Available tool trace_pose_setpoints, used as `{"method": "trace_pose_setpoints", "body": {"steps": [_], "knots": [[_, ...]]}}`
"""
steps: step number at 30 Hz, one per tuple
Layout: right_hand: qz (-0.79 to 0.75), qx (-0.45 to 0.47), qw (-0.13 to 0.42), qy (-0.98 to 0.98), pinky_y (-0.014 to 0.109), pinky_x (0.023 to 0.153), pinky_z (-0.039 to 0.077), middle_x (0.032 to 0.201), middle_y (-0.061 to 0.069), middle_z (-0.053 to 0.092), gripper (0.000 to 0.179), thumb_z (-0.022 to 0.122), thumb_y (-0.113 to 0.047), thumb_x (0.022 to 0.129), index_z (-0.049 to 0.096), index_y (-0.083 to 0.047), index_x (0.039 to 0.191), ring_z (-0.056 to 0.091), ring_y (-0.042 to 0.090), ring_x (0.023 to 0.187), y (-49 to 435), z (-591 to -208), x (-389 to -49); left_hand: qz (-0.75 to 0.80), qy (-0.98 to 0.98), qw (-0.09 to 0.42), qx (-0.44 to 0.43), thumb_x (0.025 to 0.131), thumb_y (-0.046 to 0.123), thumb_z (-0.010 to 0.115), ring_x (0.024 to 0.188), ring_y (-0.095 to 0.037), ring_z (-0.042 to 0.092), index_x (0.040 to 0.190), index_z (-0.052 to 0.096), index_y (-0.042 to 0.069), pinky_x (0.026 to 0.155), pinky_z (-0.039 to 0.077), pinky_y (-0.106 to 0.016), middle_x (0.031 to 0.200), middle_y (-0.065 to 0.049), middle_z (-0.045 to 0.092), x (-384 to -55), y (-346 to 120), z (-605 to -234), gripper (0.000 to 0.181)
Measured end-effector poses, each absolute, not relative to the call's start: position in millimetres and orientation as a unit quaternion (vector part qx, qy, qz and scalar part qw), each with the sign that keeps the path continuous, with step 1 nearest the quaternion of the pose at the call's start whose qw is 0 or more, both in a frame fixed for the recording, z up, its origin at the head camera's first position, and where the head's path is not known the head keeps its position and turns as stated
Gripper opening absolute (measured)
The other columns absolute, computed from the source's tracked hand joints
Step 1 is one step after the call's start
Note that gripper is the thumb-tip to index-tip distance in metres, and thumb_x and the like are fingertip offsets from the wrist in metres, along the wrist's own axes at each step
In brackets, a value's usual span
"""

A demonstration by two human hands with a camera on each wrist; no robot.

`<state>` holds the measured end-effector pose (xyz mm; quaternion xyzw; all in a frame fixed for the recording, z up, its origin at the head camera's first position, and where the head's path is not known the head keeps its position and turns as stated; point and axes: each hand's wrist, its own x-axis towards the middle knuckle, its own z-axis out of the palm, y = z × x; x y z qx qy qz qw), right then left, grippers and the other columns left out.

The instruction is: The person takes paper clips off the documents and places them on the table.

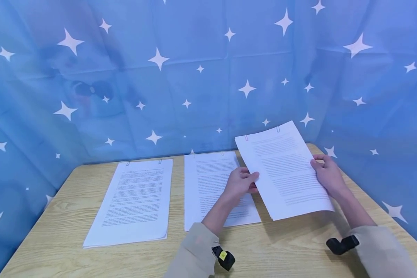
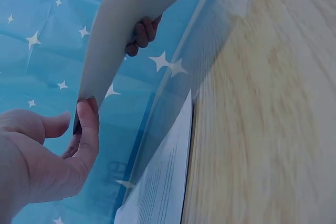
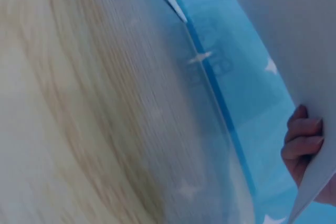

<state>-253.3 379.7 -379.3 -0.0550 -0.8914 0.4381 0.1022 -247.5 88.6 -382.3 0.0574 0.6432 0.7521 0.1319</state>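
A printed paper stack (image 1: 281, 173) is held tilted above the right part of the table, a pink paper clip (image 1: 246, 138) and a bluish paper clip (image 1: 278, 129) on its top edge. My left hand (image 1: 237, 183) pinches its left edge, thumb on the printed face. On the opposite edge, my right hand (image 1: 328, 175) grips the sheets, also thumb in front. From the left wrist view, the fingers of the left hand (image 2: 58, 156) bend behind the paper (image 2: 113, 35). Curled fingers of the right hand (image 3: 302, 145) lie against the paper's back in the right wrist view.
Two more clipped printed stacks lie flat on the wooden table (image 1: 55, 231): the left stack (image 1: 132, 200) and the middle stack (image 1: 212, 193), which my left forearm partly covers. A blue curtain (image 1: 201, 88) with white stars hangs behind the table and along its sides.
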Motion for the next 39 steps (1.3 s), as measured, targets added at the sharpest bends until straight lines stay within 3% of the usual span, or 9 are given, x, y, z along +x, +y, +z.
{"method": "trace_pose_setpoints", "body": {"steps": [10,20,25,29,33,39], "knots": [[0.478,-0.025,0.105,-0.872,0.024,0.065,0.05,0.127,0.037,0.052,0.051,0.036,-0.03,0.111,0.034,0.008,0.144,0.058,-0.003,0.078,349,-370,-246,0.741,0.662,0.101,0.053,0.099,0.011,0.066,0.071,-0.018,0.071,0.124,0.058,-0.003,0.071,0.059,-0.035,0.092,-0.011,0.074,-250,60,-381,0.03],[0.488,0.04,0.089,-0.867,0.022,0.069,0.049,0.129,0.04,0.054,0.044,0.04,-0.024,0.111,0.036,0.008,0.14,0.061,-0.004,0.081,319,-358,-241,0.701,0.707,0.082,0.04,0.099,0.025,0.068,0.077,-0.016,0.07,0.121,0.066,0.002,0.071,0.057,-0.03,0.095,-0.007,0.075,-252,20,-376,0.032],[0.509,0.071,0.064,-0.855,0.024,0.07,0.05,0.129,0.038,0.056,0.043,0.041,-0.024,0.11,0.035,0.007,0.139,0.065,0.001,0.083,301,-353,-237,0.693,0.715,0.073,0.065,0.099,0.02,0.068,0.075,-0.017,0.071,0.116,0.067,0.001,0.07,0.058,-0.031,0.095,-0.009,0.075,-248,-6,-374,0.026],[0.544,0.1,0.041,-0.832,0.026,0.068,0.052,0.12,0.035,0.062,0.037,0.045,-0.018,0.109,0.036,0.008,0.135,0.068,0.009,0.082,289,-353,-235,0.686,0.721,0.064,0.072,0.098,0.015,0.068,0.074,-0.017,0.071,0.115,0.067,0.001,0.068,0.057,-0.03,0.092,-0.008,0.074,-242,-27,-370,0.022],[0.566,0.127,0.024,-0.814,0.028,0.064,0.053,0.105,0.021,0.068,0.031,0.049,-0.013,0.108,0.038,0.008,0.128,0.068,0.013,0.078,278,-356,-236,0.676,0.732,0.05,0.068,0.098,0.013,0.067,0.072,-0.016,0.069,0.116,0.067,0.001,0.066,0.056,-0.03,0.089,-0.008,0.073,-237,-45,-365,0.021],[0.577,0.161,0.002,-0.801,0.027,0.048,0.043,0.089,0.012,0.066,0.027,0.056,-0.009,0.104,0.043,0.007,0.121,0.052,0.015,0.056,261,-359,-238,0.653,0.755,0.026,0.064,0.097,0.011,0.068,0.072,-0.018,0.068,0.117,0.068,0.001,0.065,0.055,-0.03,0.09,-0.011,0.073,-229,-70,-360,0.022]]}}
